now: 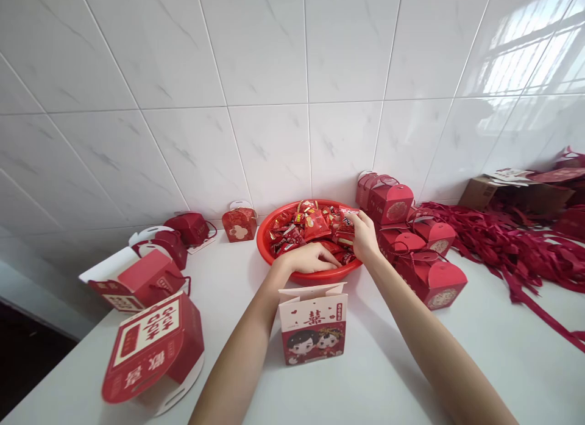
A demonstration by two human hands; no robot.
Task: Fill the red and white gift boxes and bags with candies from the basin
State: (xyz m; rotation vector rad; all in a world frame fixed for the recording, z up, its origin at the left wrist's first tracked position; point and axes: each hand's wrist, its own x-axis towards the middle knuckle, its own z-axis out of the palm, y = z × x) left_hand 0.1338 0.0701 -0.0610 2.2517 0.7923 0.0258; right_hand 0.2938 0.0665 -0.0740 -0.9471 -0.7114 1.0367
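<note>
Head view: our basket [262,242] holds wrapped sweets [316,225]; right hand [364,236] pinches a packet [348,210], left hand [311,258] rests inside, grip unclear.

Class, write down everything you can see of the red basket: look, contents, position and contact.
The basket is round, bright red and plastic-looking, with a smooth rim and small holes in its far inner side. It sits level on the white table, close to the tiled wall, and holds many small wrapped packets, mostly red. The left hand reaches in over the near rim; the right hand is at its right side. Whether either touches the basket itself cannot be told.
</note>
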